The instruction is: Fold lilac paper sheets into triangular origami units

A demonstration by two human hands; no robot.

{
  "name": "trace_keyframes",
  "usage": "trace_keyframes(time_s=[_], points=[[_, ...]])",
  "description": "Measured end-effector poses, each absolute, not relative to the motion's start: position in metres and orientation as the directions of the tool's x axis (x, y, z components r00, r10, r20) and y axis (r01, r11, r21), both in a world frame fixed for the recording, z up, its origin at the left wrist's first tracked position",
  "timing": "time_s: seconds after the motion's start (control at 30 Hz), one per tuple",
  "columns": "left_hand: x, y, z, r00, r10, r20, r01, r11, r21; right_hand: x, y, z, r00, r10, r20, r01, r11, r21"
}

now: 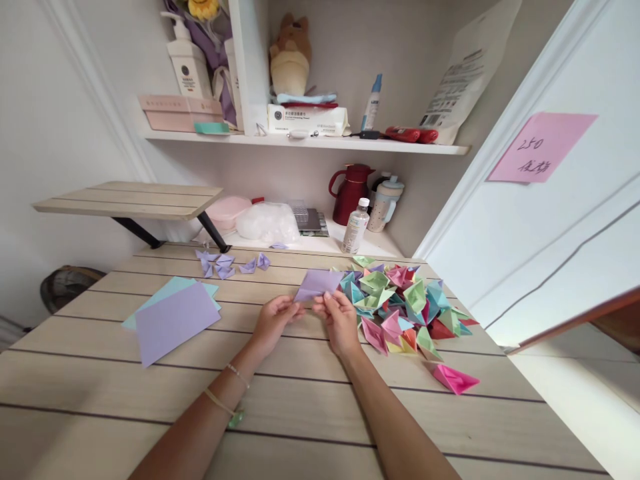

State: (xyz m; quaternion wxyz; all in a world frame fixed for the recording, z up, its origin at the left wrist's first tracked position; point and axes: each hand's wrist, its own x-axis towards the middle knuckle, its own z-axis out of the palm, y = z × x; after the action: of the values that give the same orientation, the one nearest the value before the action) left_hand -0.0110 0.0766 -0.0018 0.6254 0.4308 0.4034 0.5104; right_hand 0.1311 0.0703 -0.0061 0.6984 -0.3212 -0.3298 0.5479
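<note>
A partly folded sheet of purple paper (316, 283) is held up between my two hands over the middle of the table. My left hand (274, 321) pinches its lower left corner. On the lower right edge, the thumb and fingers of my right hand (341, 321) are closed on the same paper. Just right of it lies a heap of folded paper boats (400, 300) in green, pink, blue, red and yellow. Several small purple paper boats (225, 264) sit at the back left. Flat purple sheets (177, 321) rest on light blue sheets (163, 293) to the left.
A bright pink paper boat (455, 379) lies apart near the right edge. Behind the table stand a plastic bottle (356, 227), a red jug (352, 193) and a cup (386, 203). A small raised wooden stand (130, 199) is at the back left, below a shelf (310, 140).
</note>
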Motion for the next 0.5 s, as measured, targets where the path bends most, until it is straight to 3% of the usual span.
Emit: trace_keyframes(time_s=[0.07,0.17,0.27,0.37,0.5], points=[[-0.013,0.079,-0.001,0.154,0.985,-0.081,-0.398,0.137,0.907,0.132,0.070,-0.007,0.187,0.967,0.173,-0.456,0.241,-0.857],[-0.019,0.083,0.001,0.175,0.977,-0.124,-0.537,0.200,0.819,0.133,0.069,-0.009,0.126,0.935,0.331,-0.125,0.346,-0.930],[-0.022,0.085,0.003,0.138,0.980,-0.144,-0.606,0.198,0.771,0.134,0.069,-0.014,0.024,0.907,0.420,0.118,0.415,-0.902],[-0.020,0.083,0.005,0.179,0.977,-0.119,-0.623,0.207,0.754,0.134,0.069,-0.019,-0.003,0.926,0.378,0.110,0.376,-0.920],[-0.018,0.080,0.001,0.132,0.988,-0.082,-0.545,0.141,0.826,0.134,0.069,-0.020,-0.013,0.938,0.347,0.077,0.347,-0.935]])
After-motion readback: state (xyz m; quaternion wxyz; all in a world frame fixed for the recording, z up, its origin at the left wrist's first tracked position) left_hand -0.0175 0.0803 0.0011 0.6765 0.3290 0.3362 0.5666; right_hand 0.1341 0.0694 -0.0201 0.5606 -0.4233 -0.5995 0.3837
